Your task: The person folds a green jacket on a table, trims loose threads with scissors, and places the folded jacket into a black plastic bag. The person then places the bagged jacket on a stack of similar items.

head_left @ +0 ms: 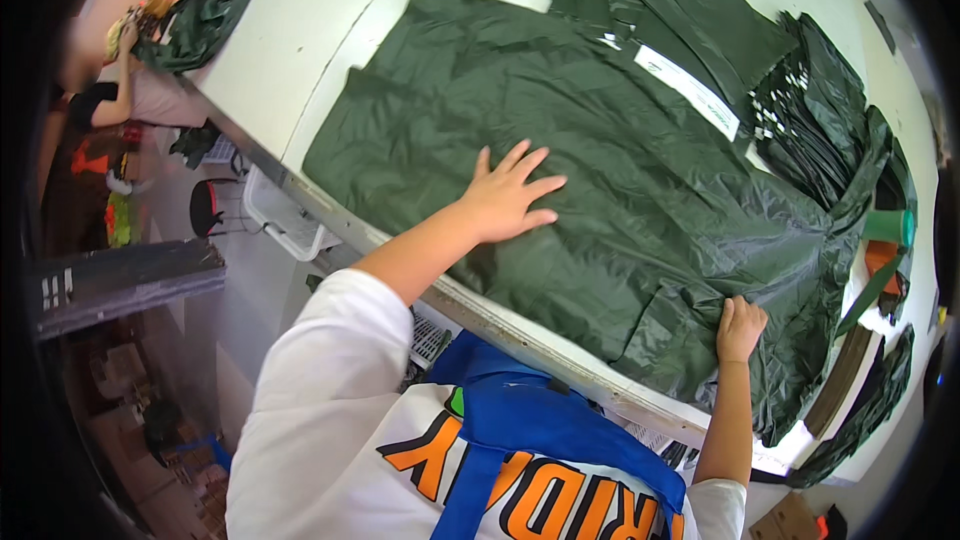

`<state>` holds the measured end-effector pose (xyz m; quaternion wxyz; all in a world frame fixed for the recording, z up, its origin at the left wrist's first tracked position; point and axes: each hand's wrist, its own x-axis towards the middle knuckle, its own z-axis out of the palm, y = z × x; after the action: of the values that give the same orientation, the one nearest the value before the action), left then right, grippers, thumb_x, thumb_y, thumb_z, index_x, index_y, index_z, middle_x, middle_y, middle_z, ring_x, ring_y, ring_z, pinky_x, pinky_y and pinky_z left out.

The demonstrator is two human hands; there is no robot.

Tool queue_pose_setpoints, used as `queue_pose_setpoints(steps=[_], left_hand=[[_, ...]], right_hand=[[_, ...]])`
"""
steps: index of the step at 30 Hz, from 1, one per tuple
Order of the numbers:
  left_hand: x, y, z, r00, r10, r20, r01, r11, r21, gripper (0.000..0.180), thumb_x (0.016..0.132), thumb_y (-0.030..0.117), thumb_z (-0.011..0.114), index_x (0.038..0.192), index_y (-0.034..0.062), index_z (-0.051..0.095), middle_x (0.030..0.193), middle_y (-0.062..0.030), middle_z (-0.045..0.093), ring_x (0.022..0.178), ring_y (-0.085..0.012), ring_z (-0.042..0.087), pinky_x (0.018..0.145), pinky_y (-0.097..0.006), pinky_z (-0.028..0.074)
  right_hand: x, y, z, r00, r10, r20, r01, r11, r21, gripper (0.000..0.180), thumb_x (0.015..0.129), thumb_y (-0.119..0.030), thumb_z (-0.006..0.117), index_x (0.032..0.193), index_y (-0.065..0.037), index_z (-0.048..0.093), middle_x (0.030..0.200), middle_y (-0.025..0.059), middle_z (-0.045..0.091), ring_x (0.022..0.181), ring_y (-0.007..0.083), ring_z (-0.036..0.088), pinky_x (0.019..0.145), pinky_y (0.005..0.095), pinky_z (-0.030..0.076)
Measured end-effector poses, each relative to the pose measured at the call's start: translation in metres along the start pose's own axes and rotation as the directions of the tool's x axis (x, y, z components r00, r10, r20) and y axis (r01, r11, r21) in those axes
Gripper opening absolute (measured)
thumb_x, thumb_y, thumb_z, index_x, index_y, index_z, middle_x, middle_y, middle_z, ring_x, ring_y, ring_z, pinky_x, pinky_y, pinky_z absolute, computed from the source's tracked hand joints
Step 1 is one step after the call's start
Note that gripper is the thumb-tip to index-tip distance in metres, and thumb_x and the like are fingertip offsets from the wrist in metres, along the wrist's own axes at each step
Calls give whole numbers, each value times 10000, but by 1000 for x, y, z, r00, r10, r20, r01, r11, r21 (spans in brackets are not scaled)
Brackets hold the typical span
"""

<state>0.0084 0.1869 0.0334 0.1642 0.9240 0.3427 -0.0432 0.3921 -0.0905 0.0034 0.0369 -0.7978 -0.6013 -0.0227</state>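
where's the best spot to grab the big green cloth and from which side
Probably its left corner, pinched from the person's left, thumb on top and fingers under. The cloth lies spread flat, that corner points out on the white table with neither hand on it, and the right end is bunched.

co-wkr (108, 105), upper L | blk/red chair (206, 208) | wht bin (284, 227) nr chair | brn ctn (785, 519), btm R

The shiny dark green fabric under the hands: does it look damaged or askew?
I see no tear. The shiny dark green fabric gathers into tight creases toward its right end, which looks uneven because its left part lies flatter.
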Motion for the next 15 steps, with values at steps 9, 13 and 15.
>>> queue_pose_setpoints(steps=[9,13,15], left_hand=[[70,62,9,914,399,68,-397,917,-36,540,882,507,512,1381,323,418,1521,-66,249,1408,-359,171,1086,-657,111],[126,10,0,1000,7,-19,-2,969,246,547,910,487,471,1422,342,342,1549,-14,203,1433,-296,135,1095,-629,110],[117,-33,9,995,-33,-95,54,974,220,583,917,474,475,1454,359,281,1559,-10,169,1437,-288,122,1119,-578,108]], right_hand=[[-10,-47,-9,999,-15,28,14,998,56,216,842,-278,585,712,-110,550,682,90,576,723,289,535,787,435,384],[-16,-50,-16,994,58,90,-67,993,98,212,832,-282,610,717,-112,555,684,82,584,731,281,543,792,428,382],[-5,-46,-32,955,64,289,-138,960,243,195,825,-268,628,755,-91,583,725,93,606,764,304,557,795,425,402]])
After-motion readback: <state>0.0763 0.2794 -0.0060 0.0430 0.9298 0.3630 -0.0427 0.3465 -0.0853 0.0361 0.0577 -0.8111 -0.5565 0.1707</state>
